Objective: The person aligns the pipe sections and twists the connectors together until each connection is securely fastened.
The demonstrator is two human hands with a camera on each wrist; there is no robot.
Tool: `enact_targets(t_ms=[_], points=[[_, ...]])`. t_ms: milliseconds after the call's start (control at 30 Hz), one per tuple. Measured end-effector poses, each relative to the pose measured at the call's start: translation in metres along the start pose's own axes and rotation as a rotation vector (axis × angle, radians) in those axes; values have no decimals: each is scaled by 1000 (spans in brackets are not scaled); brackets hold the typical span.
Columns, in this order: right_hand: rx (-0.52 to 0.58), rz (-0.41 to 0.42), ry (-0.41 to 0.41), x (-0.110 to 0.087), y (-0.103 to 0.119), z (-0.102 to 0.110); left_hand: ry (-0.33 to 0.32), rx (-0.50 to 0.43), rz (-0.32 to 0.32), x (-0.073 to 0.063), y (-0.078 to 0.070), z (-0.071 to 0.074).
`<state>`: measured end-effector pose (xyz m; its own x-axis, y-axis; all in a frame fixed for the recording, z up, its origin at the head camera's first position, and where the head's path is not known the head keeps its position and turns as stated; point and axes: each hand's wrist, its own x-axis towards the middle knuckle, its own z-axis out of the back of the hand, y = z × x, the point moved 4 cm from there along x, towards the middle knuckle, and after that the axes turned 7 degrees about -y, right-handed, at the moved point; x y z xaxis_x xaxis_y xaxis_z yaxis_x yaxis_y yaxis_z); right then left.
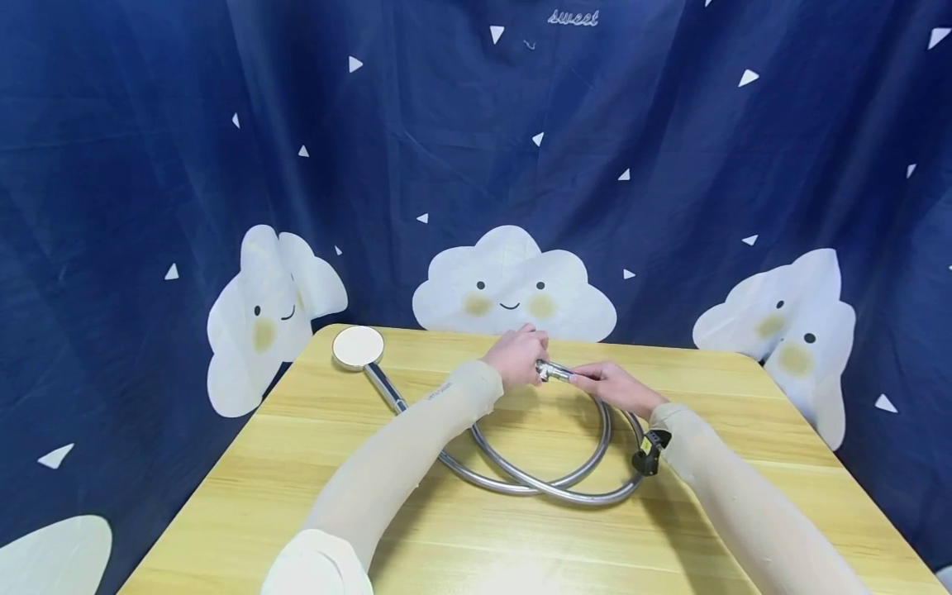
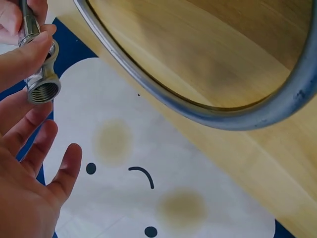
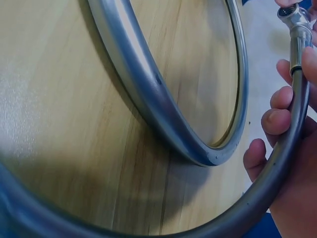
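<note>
Over the far part of the table, my left hand pinches a chrome pipe fitting between thumb and fingers. One threaded opening of the fitting faces the camera in the left wrist view, and its other fingers are spread. My right hand grips the metal end nut of a grey shower hose, thumb along it, with the hose running down across the palm. Nut and fitting meet in line. The hose loops over the table to a round shower head with a chrome handle, lying at the far left.
The wooden table ends just beyond my hands, with a dark blue curtain printed with clouds behind and at both sides. A small black device is strapped to my right wrist. Loops of hose lie beneath my forearms.
</note>
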<state>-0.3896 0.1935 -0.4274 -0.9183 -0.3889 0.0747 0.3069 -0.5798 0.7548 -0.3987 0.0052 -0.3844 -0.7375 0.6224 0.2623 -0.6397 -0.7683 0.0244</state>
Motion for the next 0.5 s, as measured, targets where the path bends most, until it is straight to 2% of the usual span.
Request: enact_targets(t_ms=[200,367,500], points=[[41,-18,40,-2,2,-1,-36,11,-20,-3,-4,3],[108,-46,40,-2,1,-2,-55,-27,-11,-5,-4,3],[110,-34,39,-1,0,-1,-74,-64,3,-4,-1,-2]])
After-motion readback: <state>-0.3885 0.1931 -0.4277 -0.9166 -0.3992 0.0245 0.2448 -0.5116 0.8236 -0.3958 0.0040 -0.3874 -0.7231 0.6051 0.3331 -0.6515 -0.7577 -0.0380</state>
